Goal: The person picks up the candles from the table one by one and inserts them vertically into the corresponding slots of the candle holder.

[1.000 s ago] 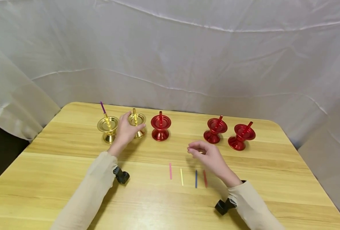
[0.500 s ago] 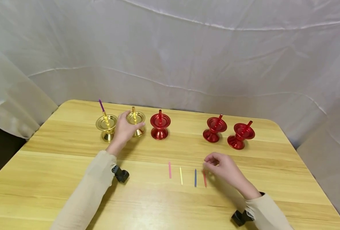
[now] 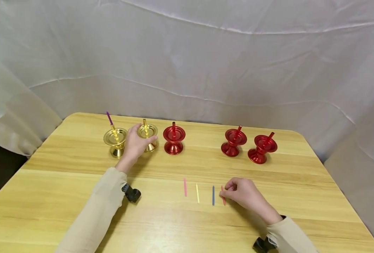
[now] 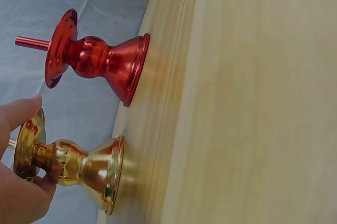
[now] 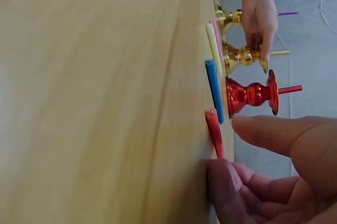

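L hand point(image 3: 135, 144) grips 2nd gold candle holder point(image 3: 147, 136) at back-left of desk point(image 3: 63, 196). R hand point(image 3: 242, 194), fingers curled, pinches red stick point(image 3: 223, 195) lying on desk beside blue stick point(image 3: 213, 195).

Three red candle holders point(image 3: 173, 139), another gold holder with purple candle point(image 3: 114, 137), pink point(image 3: 185, 187), yellow point(image 3: 197, 193), blue sticks point(image 3: 213, 195), white backdrop cloth point(image 3: 205, 56)

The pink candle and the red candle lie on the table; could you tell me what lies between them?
In the head view, a yellow candle and a blue candle lie between pink candle and red candle.
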